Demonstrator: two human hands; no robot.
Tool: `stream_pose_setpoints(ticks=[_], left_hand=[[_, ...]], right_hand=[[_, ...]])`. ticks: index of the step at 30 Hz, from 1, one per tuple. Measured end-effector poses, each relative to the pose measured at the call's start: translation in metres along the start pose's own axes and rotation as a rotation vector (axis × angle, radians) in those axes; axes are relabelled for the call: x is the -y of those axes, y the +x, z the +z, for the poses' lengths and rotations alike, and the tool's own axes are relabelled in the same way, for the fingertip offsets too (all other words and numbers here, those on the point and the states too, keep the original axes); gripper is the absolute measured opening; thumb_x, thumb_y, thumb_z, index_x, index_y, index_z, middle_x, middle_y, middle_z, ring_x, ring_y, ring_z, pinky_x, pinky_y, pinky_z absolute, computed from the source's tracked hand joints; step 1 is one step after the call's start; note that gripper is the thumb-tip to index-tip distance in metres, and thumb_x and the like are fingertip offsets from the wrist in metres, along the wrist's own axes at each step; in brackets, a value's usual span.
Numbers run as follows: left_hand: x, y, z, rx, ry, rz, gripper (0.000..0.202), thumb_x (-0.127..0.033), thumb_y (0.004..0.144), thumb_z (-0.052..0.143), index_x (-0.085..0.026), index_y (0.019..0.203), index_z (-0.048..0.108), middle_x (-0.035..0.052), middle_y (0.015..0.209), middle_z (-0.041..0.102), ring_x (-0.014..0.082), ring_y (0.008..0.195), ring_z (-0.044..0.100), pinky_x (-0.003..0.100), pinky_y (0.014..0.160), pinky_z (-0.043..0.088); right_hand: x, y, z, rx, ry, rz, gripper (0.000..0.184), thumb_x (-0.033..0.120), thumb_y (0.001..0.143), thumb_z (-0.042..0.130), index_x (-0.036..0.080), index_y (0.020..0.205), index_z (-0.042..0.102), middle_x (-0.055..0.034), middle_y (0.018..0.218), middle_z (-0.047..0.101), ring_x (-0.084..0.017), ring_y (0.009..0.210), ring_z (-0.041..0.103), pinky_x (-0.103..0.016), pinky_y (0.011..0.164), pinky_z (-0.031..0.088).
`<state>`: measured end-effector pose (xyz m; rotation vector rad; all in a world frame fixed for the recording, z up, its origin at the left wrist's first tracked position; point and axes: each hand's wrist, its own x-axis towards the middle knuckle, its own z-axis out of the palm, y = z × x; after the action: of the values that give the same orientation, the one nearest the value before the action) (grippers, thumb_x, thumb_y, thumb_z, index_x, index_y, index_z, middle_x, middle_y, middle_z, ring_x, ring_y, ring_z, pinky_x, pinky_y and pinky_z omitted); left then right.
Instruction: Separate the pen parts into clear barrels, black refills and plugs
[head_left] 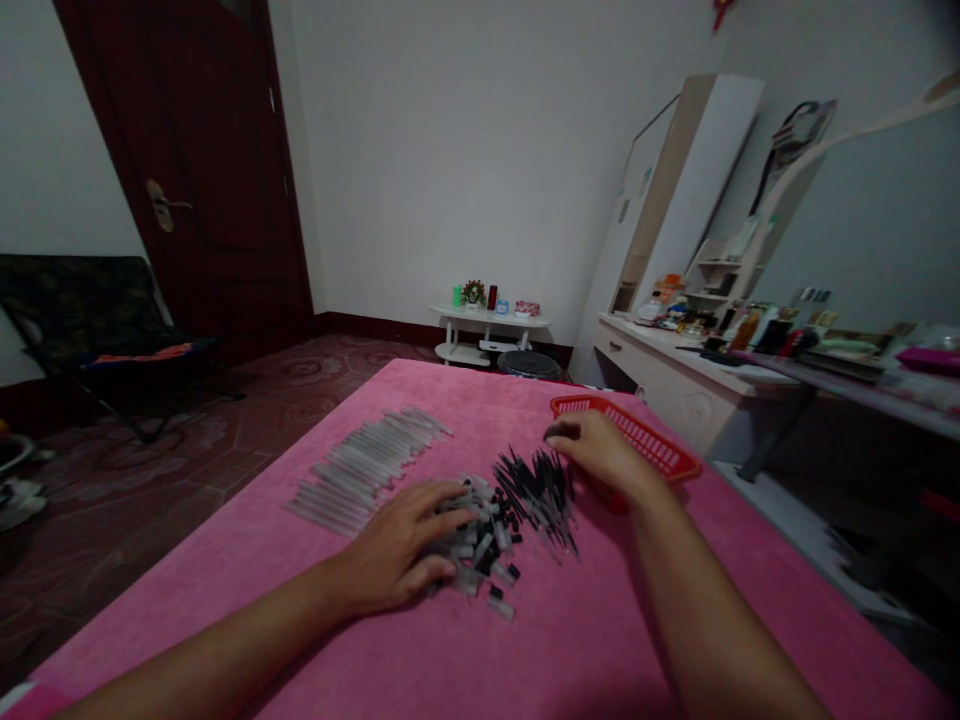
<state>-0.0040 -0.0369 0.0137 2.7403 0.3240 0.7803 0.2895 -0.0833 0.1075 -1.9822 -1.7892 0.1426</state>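
My left hand (409, 545) rests on the cloth, fingers apart, its fingertips over a heap of clear pen caps (466, 578) mixed with small black plugs (496, 592). To the left of it lies a row of clear pen barrels (367, 460), side by side. My right hand (596, 445) is above the right side, between a pile of thin black pen refills (536, 490) and a red plastic basket (652, 445). Its fingers are curled together, with something dark at the tips that I cannot make out. The forearm and hand cover part of the basket.
A pink cloth (420, 670) covers the table. Beyond its far edge are a round black stool (529, 364) and a small white stand (487, 318). A dressing table (667, 365) full of bottles stands at right. A folding chair (97, 310) and a dark red door (187, 180) are left.
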Motion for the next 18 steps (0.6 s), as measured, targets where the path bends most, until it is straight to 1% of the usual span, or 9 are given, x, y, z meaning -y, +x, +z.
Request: stream_pose_setpoints(ticks=[1,2,5,8,11,13,16,18], left_hand=[[-0.004,0.005,0.003,0.027,-0.025,0.019,0.058,-0.04,0.082,0.057,-0.034,0.137,0.041,0.0095,0.143,0.041,0.0309,0.129,0.039,0.049,0.107,0.027],[-0.006,0.01,0.007,0.048,-0.055,0.021,0.062,-0.043,0.081,0.058,-0.034,0.139,0.038,0.0094,0.146,0.037,0.0323,0.131,0.035,0.052,0.108,0.023],[-0.008,0.024,0.018,0.089,-0.147,-0.044,0.068,-0.049,0.077,0.061,-0.033,0.139,0.038,0.0098,0.146,0.037,0.0342,0.134,0.032,0.057,0.109,0.016],[-0.003,0.031,0.026,0.077,-0.197,-0.113,0.069,-0.053,0.075,0.061,-0.032,0.138,0.04,0.0095,0.144,0.039,0.0328,0.134,0.033,0.057,0.11,0.013],[0.002,0.03,0.029,0.023,-0.212,-0.136,0.068,-0.053,0.074,0.062,-0.032,0.136,0.043,0.0098,0.143,0.041,0.0319,0.133,0.033,0.055,0.11,0.013],[0.005,0.028,0.029,0.038,-0.2,-0.148,0.067,-0.053,0.075,0.061,-0.032,0.136,0.043,0.0099,0.144,0.04,0.032,0.135,0.031,0.056,0.11,0.012],[0.006,0.026,0.028,0.067,-0.195,-0.146,0.064,-0.052,0.078,0.058,-0.033,0.137,0.042,0.0094,0.146,0.037,0.0329,0.136,0.026,0.058,0.109,0.008],[0.005,0.025,0.027,0.03,-0.228,-0.132,0.06,-0.049,0.079,0.058,-0.033,0.135,0.044,0.0094,0.145,0.038,0.0333,0.135,0.028,0.058,0.109,0.009]], right_hand=[[0.01,0.0,0.008,0.081,0.011,-0.046,0.017,0.019,0.074,0.057,0.017,0.082,0.072,-0.0034,0.08,0.072,-0.015,0.074,0.064,-0.021,0.064,0.042],[0.019,-0.001,0.018,0.128,-0.015,-0.046,0.015,0.02,0.074,0.058,0.018,0.08,0.072,-0.0028,0.08,0.072,-0.015,0.074,0.064,-0.021,0.063,0.041],[0.032,-0.003,0.044,0.157,-0.114,0.033,0.013,0.023,0.073,0.06,0.019,0.08,0.07,-0.0029,0.083,0.072,-0.015,0.079,0.064,-0.021,0.064,0.041],[0.029,-0.004,0.061,0.157,-0.192,0.115,0.014,0.026,0.072,0.062,0.019,0.083,0.069,-0.0055,0.087,0.071,-0.018,0.084,0.064,-0.024,0.067,0.041],[0.022,-0.005,0.068,0.154,-0.281,0.206,0.024,0.036,0.072,0.064,0.019,0.089,0.067,-0.0099,0.095,0.07,-0.023,0.091,0.063,-0.028,0.071,0.043],[0.019,-0.004,0.069,0.158,-0.335,0.254,0.03,0.04,0.07,0.066,0.018,0.092,0.066,-0.0122,0.099,0.068,-0.026,0.094,0.063,-0.031,0.073,0.044],[0.02,-0.004,0.069,0.171,-0.395,0.299,0.031,0.038,0.071,0.066,0.017,0.093,0.066,-0.0147,0.102,0.067,-0.029,0.098,0.062,-0.034,0.075,0.045],[0.021,-0.004,0.068,0.183,-0.418,0.308,0.029,0.036,0.073,0.064,0.016,0.094,0.066,-0.0154,0.104,0.067,-0.029,0.099,0.062,-0.034,0.075,0.045]])
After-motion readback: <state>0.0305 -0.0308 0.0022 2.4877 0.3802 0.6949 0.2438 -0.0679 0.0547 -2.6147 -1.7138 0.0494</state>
